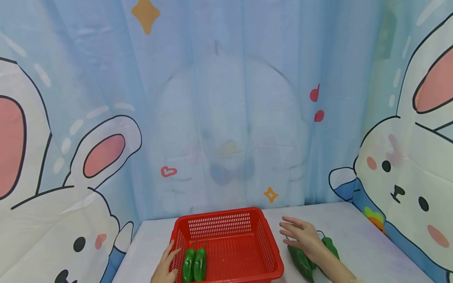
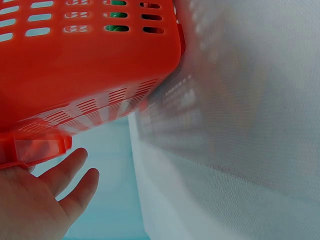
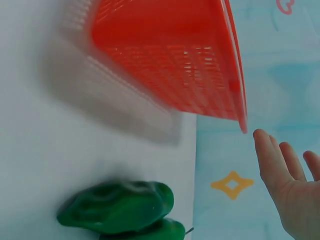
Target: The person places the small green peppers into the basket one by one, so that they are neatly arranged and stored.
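A red plastic basket with slotted walls stands on the table. Two long green peppers lie side by side inside it at the left. My left hand rests at the basket's left rim, its fingers spread and fairly straight; the left wrist view shows the hand against the rim. To the right of the basket, my right hand hovers with fingers extended and nothing in them. Beneath and beside it are more dark green peppers, partly hidden by the hand and forearm. The right wrist view shows a pepper on the table.
The white table ends at a light blue curtain behind the basket. Printed white rabbits cover the curtain on both sides.
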A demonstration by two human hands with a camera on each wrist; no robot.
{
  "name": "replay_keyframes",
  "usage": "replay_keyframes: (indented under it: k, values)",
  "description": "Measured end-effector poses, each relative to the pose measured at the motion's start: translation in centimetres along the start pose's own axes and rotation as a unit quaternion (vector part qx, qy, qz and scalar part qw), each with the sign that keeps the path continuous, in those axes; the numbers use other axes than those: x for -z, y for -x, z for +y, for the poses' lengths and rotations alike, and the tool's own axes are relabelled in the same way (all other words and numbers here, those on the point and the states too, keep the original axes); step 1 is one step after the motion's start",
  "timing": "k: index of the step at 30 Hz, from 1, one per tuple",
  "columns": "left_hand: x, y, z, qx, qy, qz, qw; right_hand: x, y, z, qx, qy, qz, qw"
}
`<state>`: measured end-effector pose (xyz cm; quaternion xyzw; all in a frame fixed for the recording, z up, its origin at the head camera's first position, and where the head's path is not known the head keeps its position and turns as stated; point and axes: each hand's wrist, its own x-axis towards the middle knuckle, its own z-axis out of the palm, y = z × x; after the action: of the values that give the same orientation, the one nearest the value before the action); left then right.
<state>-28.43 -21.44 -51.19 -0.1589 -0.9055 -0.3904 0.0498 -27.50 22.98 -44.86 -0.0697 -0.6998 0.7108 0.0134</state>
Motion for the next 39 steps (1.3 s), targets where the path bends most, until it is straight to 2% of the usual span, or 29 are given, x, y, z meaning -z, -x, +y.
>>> replay_keyframes:
  k: [9,22,28,39]
  values:
    - [-0.2,0.1,-0.2,-0.003,-0.001,0.007,1.0,2.2,-0.1,0.2,-0.014,-0.003,-0.006,0.9999]
    - [0.4,-0.2,0.0,0.02,-0.011,0.002,0.9997,5.2,-0.4,-0.1,-0.014,0.032,0.008,0.9993]
    - [0.2,-0.2,0.3,0.034,-0.017,0.003,0.9993,7.2,-0.3,0.0,-0.012,0.035,0.016,0.9992]
    - [0.1,-0.1,0.2,0.022,-0.007,-0.014,0.9996,11.5,0.0,1.1,-0.029,0.024,0.033,0.9988]
